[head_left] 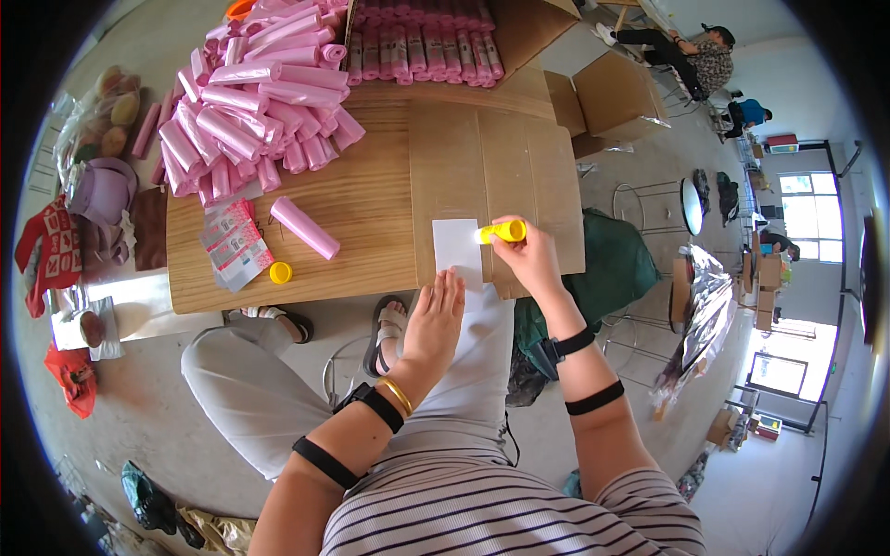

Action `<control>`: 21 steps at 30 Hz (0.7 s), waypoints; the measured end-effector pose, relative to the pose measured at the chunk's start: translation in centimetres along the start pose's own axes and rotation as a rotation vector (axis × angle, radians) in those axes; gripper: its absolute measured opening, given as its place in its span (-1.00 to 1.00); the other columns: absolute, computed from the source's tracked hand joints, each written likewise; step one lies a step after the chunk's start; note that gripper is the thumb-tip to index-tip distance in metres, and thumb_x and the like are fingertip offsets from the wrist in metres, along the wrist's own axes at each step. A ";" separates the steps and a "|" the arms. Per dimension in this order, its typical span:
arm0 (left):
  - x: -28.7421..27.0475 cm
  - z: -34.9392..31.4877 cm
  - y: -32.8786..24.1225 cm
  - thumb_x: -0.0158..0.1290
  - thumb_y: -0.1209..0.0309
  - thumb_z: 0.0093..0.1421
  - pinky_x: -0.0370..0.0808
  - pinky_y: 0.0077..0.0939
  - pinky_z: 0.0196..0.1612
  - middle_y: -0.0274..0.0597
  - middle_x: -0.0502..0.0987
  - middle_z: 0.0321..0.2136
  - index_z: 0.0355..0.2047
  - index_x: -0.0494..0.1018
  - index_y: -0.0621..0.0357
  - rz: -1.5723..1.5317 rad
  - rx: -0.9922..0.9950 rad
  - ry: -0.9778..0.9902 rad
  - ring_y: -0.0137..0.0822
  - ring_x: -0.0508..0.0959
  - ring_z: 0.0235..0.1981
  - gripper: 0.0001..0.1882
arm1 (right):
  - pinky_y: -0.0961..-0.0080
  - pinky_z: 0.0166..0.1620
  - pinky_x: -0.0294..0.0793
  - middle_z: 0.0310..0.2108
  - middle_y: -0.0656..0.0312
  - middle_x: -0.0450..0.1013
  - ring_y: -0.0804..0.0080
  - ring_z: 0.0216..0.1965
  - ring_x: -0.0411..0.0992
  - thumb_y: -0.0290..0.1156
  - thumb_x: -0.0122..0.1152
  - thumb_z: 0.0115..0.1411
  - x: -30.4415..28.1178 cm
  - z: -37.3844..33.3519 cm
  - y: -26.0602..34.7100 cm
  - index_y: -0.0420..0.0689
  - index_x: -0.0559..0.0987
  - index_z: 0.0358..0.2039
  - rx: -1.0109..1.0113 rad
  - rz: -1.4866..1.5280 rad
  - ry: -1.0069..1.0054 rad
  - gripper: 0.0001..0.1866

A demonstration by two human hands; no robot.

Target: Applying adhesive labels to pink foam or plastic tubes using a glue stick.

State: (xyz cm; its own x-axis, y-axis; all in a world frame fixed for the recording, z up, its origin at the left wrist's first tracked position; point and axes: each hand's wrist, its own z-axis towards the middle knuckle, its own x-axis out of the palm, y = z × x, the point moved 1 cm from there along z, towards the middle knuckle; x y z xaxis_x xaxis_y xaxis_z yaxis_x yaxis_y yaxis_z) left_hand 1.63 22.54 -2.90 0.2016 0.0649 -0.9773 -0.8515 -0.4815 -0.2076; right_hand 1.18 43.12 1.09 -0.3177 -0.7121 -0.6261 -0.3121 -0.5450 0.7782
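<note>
The two hands are apart and at separate duties. The left hand (431,324) lies flat, fingers extended, on the near end of a white paper slip (456,243), apparently to stop it sliding. The right hand (530,264) is closed around a yellow glue stick (505,232), tip toward the slip's right side; from where I stand I cannot tell whether it touches. The slip lies on a cardboard sheet (533,167) at the right end of the bench (362,195), by the near edge, a position that probably spares the wood from smears. Toward the near left corner, a yellow cap (281,272), printed cards (236,246) and a single pink roll (305,228) sit within reach. Heaped pink rolls (250,116) occupy the far left corner, leaving the right end for handwork.
</note>
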 end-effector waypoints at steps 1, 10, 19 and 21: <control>-0.1 0.0 0.0 -0.16 0.37 0.21 0.05 -0.24 0.31 0.08 0.11 0.29 0.25 0.12 0.34 0.011 0.001 0.006 -0.10 0.13 0.31 -0.40 | 0.61 -0.32 0.50 -0.43 0.18 0.56 0.54 -0.43 0.53 -0.39 0.31 0.09 0.1 0.7 0.2 -0.17 0.57 -0.22 0.004 -0.019 -0.004 -0.76; 0.0 0.0 0.0 -0.19 0.37 0.21 0.07 -0.23 0.30 0.10 0.11 0.28 0.25 0.12 0.35 0.021 -0.004 0.003 -0.09 0.13 0.31 -0.40 | 0.58 -0.38 0.48 -0.50 0.16 0.54 0.46 -0.49 0.53 -0.31 0.34 0.06 0.9 2.4 2.9 -0.14 0.58 -0.26 0.042 -0.127 0.011 -0.74; -0.2 0.1 0.2 -0.18 0.38 0.20 0.08 -0.22 0.30 0.13 0.13 0.27 0.23 0.15 0.36 0.020 0.009 -0.024 -0.07 0.15 0.30 -0.42 | 0.52 -0.33 0.53 -0.47 0.14 0.57 0.39 -0.42 0.58 -0.27 0.35 0.05 2.6 3.5 -0.4 -0.10 0.58 -0.27 -0.040 0.031 -0.040 -0.74; -0.1 0.1 0.1 -0.18 0.38 0.20 0.08 -0.23 0.29 0.13 0.13 0.27 0.22 0.16 0.36 0.014 0.016 -0.023 -0.07 0.15 0.30 -0.42 | 0.53 -0.33 0.54 -0.47 0.14 0.57 0.41 -0.43 0.58 -0.27 0.36 0.04 1.0 3.4 -1.6 -0.09 0.59 -0.27 -0.005 -0.016 -0.072 -0.73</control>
State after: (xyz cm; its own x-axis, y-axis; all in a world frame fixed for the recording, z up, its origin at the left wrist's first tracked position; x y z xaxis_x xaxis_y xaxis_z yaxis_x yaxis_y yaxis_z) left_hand 1.49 22.58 -2.79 0.1787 0.0790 -0.9807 -0.8615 -0.4689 -0.1948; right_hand -1.72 44.77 -0.96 -0.3763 -0.6693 -0.6406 -0.3138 -0.5585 0.7679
